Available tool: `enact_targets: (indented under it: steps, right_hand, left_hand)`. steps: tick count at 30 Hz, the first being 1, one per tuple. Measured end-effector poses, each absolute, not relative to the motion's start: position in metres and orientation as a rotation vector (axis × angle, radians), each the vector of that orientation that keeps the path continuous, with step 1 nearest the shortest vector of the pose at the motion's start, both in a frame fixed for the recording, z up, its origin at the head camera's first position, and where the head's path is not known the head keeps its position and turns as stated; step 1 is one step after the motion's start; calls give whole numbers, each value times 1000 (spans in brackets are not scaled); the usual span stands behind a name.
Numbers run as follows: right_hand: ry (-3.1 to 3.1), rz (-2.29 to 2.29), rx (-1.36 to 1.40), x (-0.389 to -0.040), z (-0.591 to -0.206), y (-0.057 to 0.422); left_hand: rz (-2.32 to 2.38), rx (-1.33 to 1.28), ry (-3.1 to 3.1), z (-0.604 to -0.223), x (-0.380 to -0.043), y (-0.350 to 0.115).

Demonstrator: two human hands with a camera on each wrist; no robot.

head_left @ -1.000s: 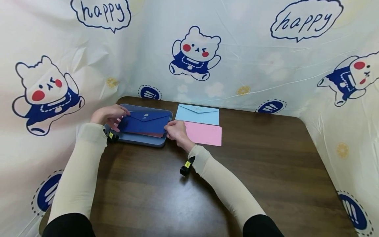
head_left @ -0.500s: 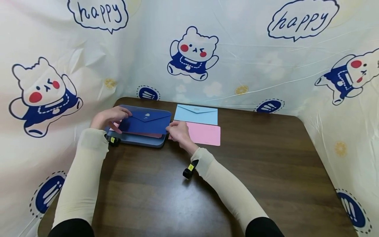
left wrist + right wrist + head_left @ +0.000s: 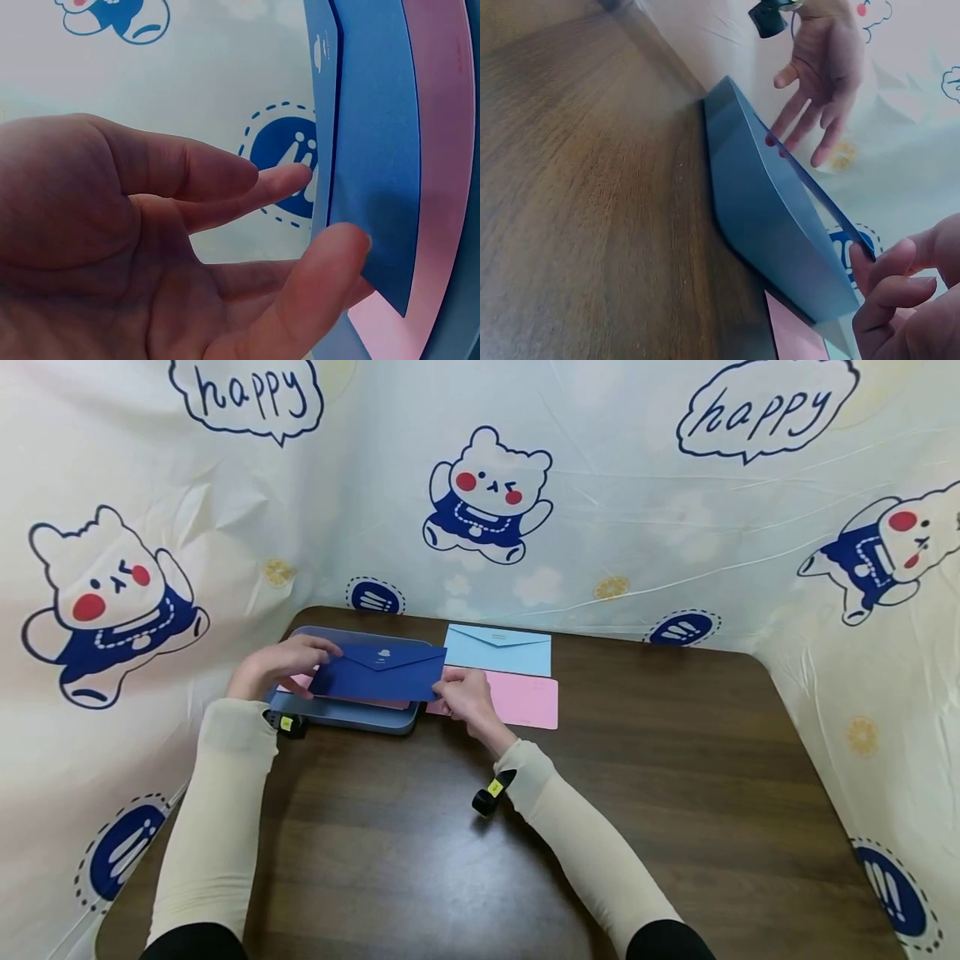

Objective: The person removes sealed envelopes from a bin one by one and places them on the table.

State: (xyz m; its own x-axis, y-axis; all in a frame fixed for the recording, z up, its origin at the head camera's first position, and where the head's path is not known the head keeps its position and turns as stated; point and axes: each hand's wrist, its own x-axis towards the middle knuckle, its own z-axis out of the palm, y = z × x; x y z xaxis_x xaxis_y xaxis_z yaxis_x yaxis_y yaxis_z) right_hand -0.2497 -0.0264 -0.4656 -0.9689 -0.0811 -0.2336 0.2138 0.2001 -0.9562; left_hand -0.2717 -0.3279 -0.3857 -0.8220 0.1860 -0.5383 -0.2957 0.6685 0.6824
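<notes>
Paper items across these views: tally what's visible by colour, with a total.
Dark blue: 1 (the dark blue envelope, pinched by the right hand)
Light blue: 1 (the light blue envelope on the table)
Pink: 2 (the pink sheet on the table; the pink piece partly covered by the dark blue envelope)
Total: 4

One dark blue envelope (image 3: pixel 378 678), one light blue envelope (image 3: pixel 498 656) — two envelopes.
Two pink sheets (image 3: pixel 525 702), one blue box (image 3: pixel 360 717), one table (image 3: pixel 637 777); one left hand (image 3: pixel 277 670), one right hand (image 3: pixel 467 697), two wrist cameras (image 3: pixel 486 802); on the backdrop (image 3: pixel 600 510) — three bears (image 3: pixel 483 522), two speech bubbles (image 3: pixel 765 410), four blue badges (image 3: pixel 682 628), three orange slices (image 3: pixel 611 587).
</notes>
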Motion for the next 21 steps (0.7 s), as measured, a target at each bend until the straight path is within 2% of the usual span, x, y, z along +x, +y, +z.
enact_targets:
  steps: [21]
  right_hand:
    - [2285, -1827, 100, -237, -469, -3]
  left_hand:
    - [1007, 53, 2426, -390, -256, -310]
